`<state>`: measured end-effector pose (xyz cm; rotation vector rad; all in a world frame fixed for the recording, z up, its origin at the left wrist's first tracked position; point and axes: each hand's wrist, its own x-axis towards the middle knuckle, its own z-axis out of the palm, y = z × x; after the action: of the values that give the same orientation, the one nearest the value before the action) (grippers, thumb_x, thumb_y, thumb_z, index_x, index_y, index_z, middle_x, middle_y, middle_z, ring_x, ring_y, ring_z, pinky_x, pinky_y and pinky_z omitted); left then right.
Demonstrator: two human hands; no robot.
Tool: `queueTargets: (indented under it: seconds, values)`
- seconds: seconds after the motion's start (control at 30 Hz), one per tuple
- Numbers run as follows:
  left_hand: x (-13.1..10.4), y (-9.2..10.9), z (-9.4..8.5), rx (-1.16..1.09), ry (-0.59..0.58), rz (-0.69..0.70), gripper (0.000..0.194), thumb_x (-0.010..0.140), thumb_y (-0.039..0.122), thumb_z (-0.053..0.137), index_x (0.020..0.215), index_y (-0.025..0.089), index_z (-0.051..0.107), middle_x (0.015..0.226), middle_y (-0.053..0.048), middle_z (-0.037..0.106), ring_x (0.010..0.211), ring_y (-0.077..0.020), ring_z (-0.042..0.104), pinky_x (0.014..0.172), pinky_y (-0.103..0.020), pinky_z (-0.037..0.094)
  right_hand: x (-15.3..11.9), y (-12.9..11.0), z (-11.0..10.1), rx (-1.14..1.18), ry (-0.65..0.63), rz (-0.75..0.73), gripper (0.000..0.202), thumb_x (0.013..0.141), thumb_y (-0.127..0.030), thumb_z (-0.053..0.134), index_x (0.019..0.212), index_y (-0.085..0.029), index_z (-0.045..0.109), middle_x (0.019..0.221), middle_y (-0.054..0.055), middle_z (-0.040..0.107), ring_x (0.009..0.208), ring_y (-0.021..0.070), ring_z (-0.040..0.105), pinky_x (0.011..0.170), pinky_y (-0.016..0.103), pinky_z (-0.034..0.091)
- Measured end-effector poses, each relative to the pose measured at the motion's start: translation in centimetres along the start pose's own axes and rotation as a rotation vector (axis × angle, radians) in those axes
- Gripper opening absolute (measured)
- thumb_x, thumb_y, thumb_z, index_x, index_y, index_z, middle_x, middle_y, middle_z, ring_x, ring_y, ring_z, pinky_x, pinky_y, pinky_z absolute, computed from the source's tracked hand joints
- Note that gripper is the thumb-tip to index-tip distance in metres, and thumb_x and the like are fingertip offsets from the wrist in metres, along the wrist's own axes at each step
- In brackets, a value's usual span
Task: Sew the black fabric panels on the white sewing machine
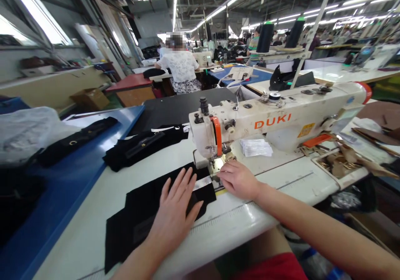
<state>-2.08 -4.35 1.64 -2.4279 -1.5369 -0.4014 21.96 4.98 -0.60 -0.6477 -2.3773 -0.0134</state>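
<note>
White table (78, 226) with a smooth, glossy top fills the near part of the view, a ruler scale printed along its front edge. On it, the left hand (175, 205) lies flat, palm down, fingers extended and thumb spread, over the black cloth (140, 205). Well apart from its wrist but near its fingertips, the right hand (240, 180) is curled at the cloth's right end; whether its fingertips pinch anything, I cannot tell. The hands do not touch each other.

The cloth lies mostly under and left of the left hand, its right end reaching the needle area just beside the right hand. A white strip (202, 183) lies across it between the two hands. The cloth looks light, soft and limp, hardly fragile, and likely to slide or ruck on so slick a top. A flat palm near the strip suits it, with a fingertip hold at the right edge; the strip seems thin and easily skewed.

Past the hands stands the machine (243, 126), with white slips (256, 147) stacked on its bed. Another black piece (137, 148) lies beyond the cloth. Farther off, a person (181, 65) sits facing away.
</note>
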Motion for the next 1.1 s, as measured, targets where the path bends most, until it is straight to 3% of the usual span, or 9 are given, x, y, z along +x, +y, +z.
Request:
queueTargets:
  seconds: [0.2, 0.3, 0.43, 0.53, 0.7, 0.8, 0.9, 1.0, 1.1]
  values:
    - [-6.7, -3.5, -1.7, 0.044, -0.117, 0.068, 0.058, 0.082, 0.037, 0.056, 0.138, 0.022, 0.05, 0.133, -0.008, 0.06, 0.116, -0.0264, 0.061, 0.094, -0.038, 0.052, -0.5, -0.8, -0.2, 0.05, -0.013, 0.021, 0.015, 0.088, -0.013, 0.052, 0.087, -0.018, 0.067, 0.082, 0.007, 0.065, 0.08, 0.02, 0.054, 0.077, 0.034, 0.047]
    - [-6.9, -7.1, -3.0, 0.05, -0.201, -0.12, 0.044, 0.08, 0.021, 0.045, 0.119, 0.02, 0.065, 0.114, -0.006, 0.072, 0.1, -0.0227, 0.069, 0.088, -0.032, 0.055, -0.5, -1.1, -0.2, 0.067, -0.001, 0.025, 0.016, 0.087, -0.011, 0.052, 0.084, -0.018, 0.066, 0.082, 0.007, 0.065, 0.079, 0.0197, 0.055, 0.077, 0.034, 0.047]
    - [-0.6, -13.1, -7.7, 0.195, -0.033, -0.599, 0.045, 0.085, 0.026, 0.039, 0.118, 0.01, 0.063, 0.116, -0.015, 0.069, 0.102, -0.0293, 0.067, 0.089, -0.042, 0.054, -0.4, -1.1, -0.1, 0.103, -0.012, 0.042, 0.015, 0.088, -0.01, 0.052, 0.086, -0.017, 0.066, 0.081, 0.007, 0.064, 0.08, 0.02, 0.055, 0.076, 0.033, 0.046]
    - [6.0, -16.2, -10.0, 0.31, 0.098, -0.661, 0.05, 0.089, 0.022, 0.033, 0.134, 0.009, 0.049, 0.133, -0.018, 0.057, 0.123, -0.031, 0.054, 0.1, -0.045, 0.045, -0.5, -1.1, 0.1, 0.107, -0.03, 0.07, 0.017, 0.089, -0.012, 0.051, 0.086, -0.016, 0.067, 0.081, 0.007, 0.064, 0.08, 0.0205, 0.055, 0.076, 0.034, 0.047]
    - [11.7, -17.1, -5.0, 0.23, -0.153, -0.594, 0.044, 0.085, 0.026, 0.052, 0.126, 0.012, 0.056, 0.129, -0.016, 0.061, 0.121, -0.03, 0.055, 0.096, -0.044, 0.047, -0.8, -1.2, 0.3, 0.096, -0.019, 0.113, 0.021, 0.091, -0.012, 0.048, 0.088, -0.017, 0.068, 0.081, 0.007, 0.064, 0.081, 0.0207, 0.056, 0.076, 0.034, 0.048]
    - [10.6, -16.1, -0.4, 0.247, -0.194, -0.664, 0.056, 0.079, 0.03, 0.063, 0.13, 0.01, 0.054, 0.139, -0.023, 0.052, 0.128, -0.0375, 0.048, 0.098, -0.052, 0.044, -1.2, -1.3, 0.5, 0.097, 0.008, 0.12, 0.023, 0.092, -0.013, 0.046, 0.089, -0.018, 0.068, 0.083, 0.007, 0.065, 0.081, 0.0202, 0.057, 0.075, 0.034, 0.048]
    - [7.6, -15.2, 1.3, 0.283, -0.17, -0.667, 0.059, 0.085, 0.027, 0.055, 0.141, 0.011, 0.044, 0.152, -0.02, 0.034, 0.141, -0.0333, 0.032, 0.109, -0.051, 0.033, -1.6, -1.1, 0.7, 0.102, -0.001, 0.106, 0.024, 0.093, -0.014, 0.044, 0.092, -0.019, 0.068, 0.087, 0.007, 0.066, 0.082, 0.0198, 0.059, 0.076, 0.033, 0.05]
    - [3.7, -15.2, -1.5, 0.315, -0.158, -0.626, 0.06, 0.088, 0.027, 0.05, 0.145, 0.015, 0.038, 0.156, -0.014, 0.028, 0.144, -0.0279, 0.025, 0.114, -0.047, 0.026, -2.0, -0.8, 0.9, 0.081, -0.015, 0.066, 0.024, 0.094, -0.017, 0.045, 0.095, -0.02, 0.068, 0.092, 0.007, 0.067, 0.085, 0.0201, 0.062, 0.076, 0.032, 0.051]
    - [-1.3, -17.3, -8.2, 0.408, -0.076, -0.569, 0.054, 0.09, 0.032, 0.045, 0.141, 0.014, 0.044, 0.154, -0.013, 0.034, 0.142, -0.0277, 0.03, 0.114, -0.046, 0.026, -2.2, -0.5, 1.2, 0.055, -0.019, 0.03, 0.024, 0.094, -0.02, 0.045, 0.097, -0.022, 0.068, 0.094, 0.007, 0.069, 0.087, 0.0203, 0.063, 0.077, 0.032, 0.052]
